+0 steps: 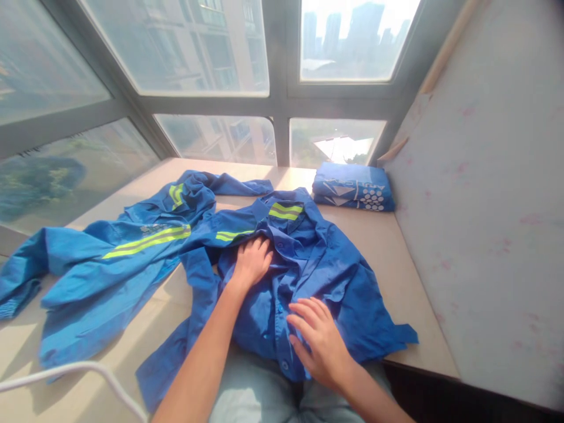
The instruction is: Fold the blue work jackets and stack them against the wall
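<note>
A blue work jacket (348, 282) with yellow-green reflective strips lies spread in front of me, its collar toward the window and its hem over my lap. My left hand (254, 260) rests on the jacket's upper front, below a chest strip, with fingers apart and slightly bent on the cloth. Over the lower front, beside the buttoned edge, my right hand (319, 341) is open with fingers spread. Whether its fingertips touch the cloth I cannot tell. A second blue jacket (114, 276) with similar strips lies to the left, against the first one's sleeve.
At the back right, a folded blue bundle (352, 187) with white print sits on the pale tabletop (396, 252). A white cable (88, 365) curves across the front left. Windows (215, 138) border the back, and a patterned wall panel (493, 223) stands at the right.
</note>
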Demonstrator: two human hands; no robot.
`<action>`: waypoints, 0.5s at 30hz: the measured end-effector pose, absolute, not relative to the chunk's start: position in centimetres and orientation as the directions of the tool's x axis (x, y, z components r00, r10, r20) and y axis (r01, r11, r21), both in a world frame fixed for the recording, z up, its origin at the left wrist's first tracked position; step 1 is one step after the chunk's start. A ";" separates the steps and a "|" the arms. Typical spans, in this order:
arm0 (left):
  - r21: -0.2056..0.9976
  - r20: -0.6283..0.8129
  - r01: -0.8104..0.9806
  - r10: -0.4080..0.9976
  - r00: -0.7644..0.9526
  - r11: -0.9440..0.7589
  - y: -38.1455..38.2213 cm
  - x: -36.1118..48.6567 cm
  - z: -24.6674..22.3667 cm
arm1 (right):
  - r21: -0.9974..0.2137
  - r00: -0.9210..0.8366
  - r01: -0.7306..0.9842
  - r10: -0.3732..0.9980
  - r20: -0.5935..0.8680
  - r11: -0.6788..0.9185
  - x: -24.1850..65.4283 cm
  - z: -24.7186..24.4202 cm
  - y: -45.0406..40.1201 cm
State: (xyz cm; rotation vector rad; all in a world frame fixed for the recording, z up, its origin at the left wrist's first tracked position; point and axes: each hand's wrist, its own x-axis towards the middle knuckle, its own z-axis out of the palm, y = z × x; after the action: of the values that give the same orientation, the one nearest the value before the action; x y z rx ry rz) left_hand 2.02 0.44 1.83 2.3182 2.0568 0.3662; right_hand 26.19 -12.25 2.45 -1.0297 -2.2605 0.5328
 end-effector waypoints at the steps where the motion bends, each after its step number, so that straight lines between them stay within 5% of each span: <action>1: 0.171 0.147 0.978 0.985 0.091 -0.116 1.4 1.9 1.5 | -0.562 -0.547 0.551 0.775 0.316 0.617 25.4 2.3 -12.5; 7: 0.117 0.053 0.991 0.997 0.053 -0.058 6.7 0.7 -0.3 | -0.529 -0.608 0.614 0.778 0.156 0.586 24.9 0.0 -12.0; 15: 0.139 -0.026 0.990 1.000 -0.003 0.007 13.6 -0.4 -0.6 | -0.534 -0.657 0.586 0.743 0.126 0.609 25.3 0.6 -11.0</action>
State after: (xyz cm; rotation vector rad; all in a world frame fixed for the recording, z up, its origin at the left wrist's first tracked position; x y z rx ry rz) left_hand -0.43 13.64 -0.63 2.1319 2.1427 0.1213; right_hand 25.33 -11.03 0.63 -1.0720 -2.5018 0.6543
